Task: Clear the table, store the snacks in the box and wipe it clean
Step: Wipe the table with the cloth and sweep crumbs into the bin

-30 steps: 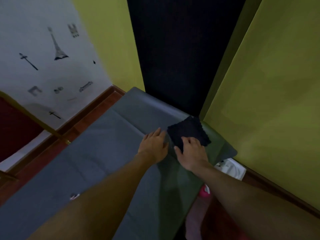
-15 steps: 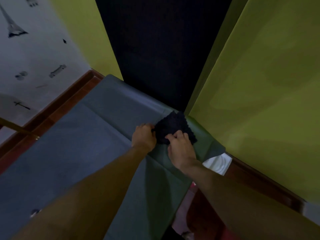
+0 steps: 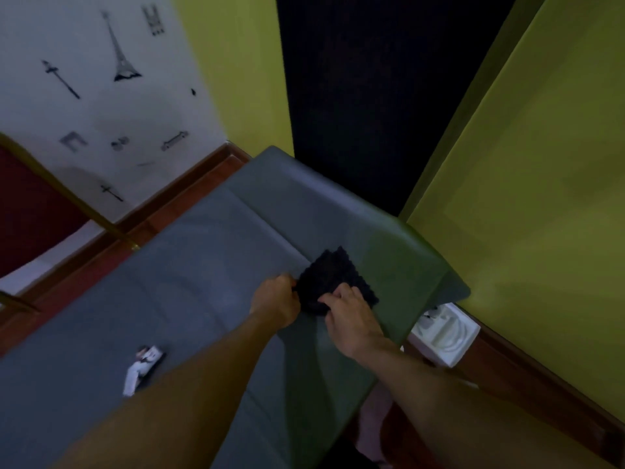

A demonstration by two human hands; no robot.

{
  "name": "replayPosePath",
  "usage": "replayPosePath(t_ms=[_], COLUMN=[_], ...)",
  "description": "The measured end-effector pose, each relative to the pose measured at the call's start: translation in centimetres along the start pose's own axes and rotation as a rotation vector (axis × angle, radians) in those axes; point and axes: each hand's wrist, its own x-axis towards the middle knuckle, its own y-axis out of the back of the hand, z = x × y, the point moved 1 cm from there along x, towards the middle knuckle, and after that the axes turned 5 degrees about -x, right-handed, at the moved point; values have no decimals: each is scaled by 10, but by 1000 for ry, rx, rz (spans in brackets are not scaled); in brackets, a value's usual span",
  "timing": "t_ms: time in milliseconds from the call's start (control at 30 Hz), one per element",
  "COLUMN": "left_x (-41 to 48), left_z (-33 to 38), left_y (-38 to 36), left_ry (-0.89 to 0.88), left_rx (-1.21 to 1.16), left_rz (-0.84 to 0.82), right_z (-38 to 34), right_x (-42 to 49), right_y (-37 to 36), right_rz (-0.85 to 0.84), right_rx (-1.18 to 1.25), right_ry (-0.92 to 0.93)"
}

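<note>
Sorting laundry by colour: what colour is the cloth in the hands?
The cloth is black; head view.

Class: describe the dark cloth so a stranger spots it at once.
Find the grey-covered table, then its far corner beside the yellow-green wall. There the left hand and right hand grip a black, bumpy square cloth, far darker than the small white packet nearer by.

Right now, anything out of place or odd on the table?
One stray: a small white-and-dark packet lies askew on the grey table cover beside the left forearm, not yet cleared, though the left hand and right hand grip the dark cloth. No spill visible.
</note>
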Motion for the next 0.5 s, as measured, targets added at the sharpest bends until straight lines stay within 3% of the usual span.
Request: replayPosePath(t_ms=[500], left_x=[-121], left_z=[-106], left_y=[-9], left_ry=[38], left_rx=[88], left_rz=[49], right_z=[-91], right_x=[-86], right_y=[-73], right_rz=[-96], right_rx=[-12], right_ry=[127])
